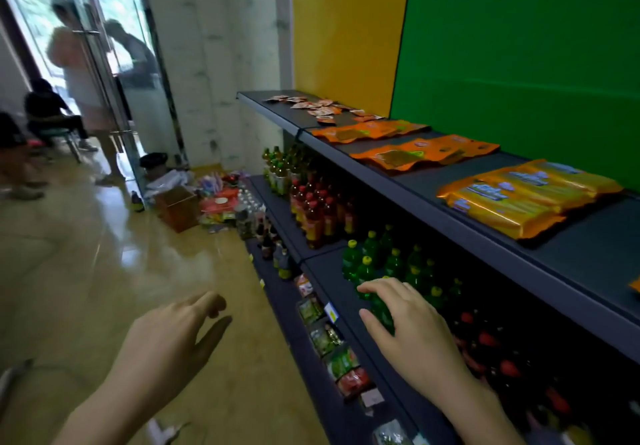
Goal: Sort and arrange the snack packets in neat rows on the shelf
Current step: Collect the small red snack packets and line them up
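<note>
Both hands [166, 337] empty | yellow packets [526, 195] flat, long axis across shelf [433, 202]

A: What lies on the dark metal top shelf [460, 217]?
B: Flat orange snack packets [420, 152], then yellow-orange ones with blue print [526, 195].
A: The hands?
B: Both empty, fingers spread. The right hand [412, 330] hangs in front of green plastic bottles [391, 264]; the left hand [169, 344] is over the floor.

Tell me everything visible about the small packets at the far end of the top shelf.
The small packets are flat sachets, orange-red and white, shiny like foil or plastic. They lie scattered and overlapping, not in rows, on the dark top shelf before the yellow wall panel. Neither hand touches them. Their print is too blurred to read.
</note>
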The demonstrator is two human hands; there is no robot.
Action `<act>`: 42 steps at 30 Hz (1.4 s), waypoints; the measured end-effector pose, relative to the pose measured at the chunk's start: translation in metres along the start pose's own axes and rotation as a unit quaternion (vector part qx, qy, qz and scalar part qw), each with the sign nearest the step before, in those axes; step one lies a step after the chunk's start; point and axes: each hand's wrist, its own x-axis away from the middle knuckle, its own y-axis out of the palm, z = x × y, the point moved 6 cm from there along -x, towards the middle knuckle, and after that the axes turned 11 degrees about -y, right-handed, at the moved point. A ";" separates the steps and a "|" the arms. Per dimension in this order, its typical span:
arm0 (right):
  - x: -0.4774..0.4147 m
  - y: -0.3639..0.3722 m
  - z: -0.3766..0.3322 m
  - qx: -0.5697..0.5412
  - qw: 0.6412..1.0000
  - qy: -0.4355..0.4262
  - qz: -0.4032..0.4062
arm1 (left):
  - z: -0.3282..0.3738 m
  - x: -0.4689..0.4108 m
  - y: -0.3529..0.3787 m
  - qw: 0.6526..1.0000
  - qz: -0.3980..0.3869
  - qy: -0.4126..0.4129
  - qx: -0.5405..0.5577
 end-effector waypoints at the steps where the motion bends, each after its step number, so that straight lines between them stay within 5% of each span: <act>1: -0.012 0.008 0.001 -0.004 1.000 -0.002 -0.005 | -0.012 -0.006 0.001 1.000 0.004 -0.005 -0.006; 22: -0.319 0.130 0.081 -0.031 0.997 -0.073 -0.012 | -0.099 -0.261 0.080 0.993 0.088 -0.076 -0.006; 37: -0.514 0.272 0.097 -0.054 0.992 -0.030 -0.114 | -0.272 -0.423 0.171 0.979 -0.085 -0.184 0.029; 42: -0.603 0.289 0.095 -0.030 0.997 0.006 -0.068 | -0.347 -0.508 0.159 0.978 -0.061 -0.197 0.037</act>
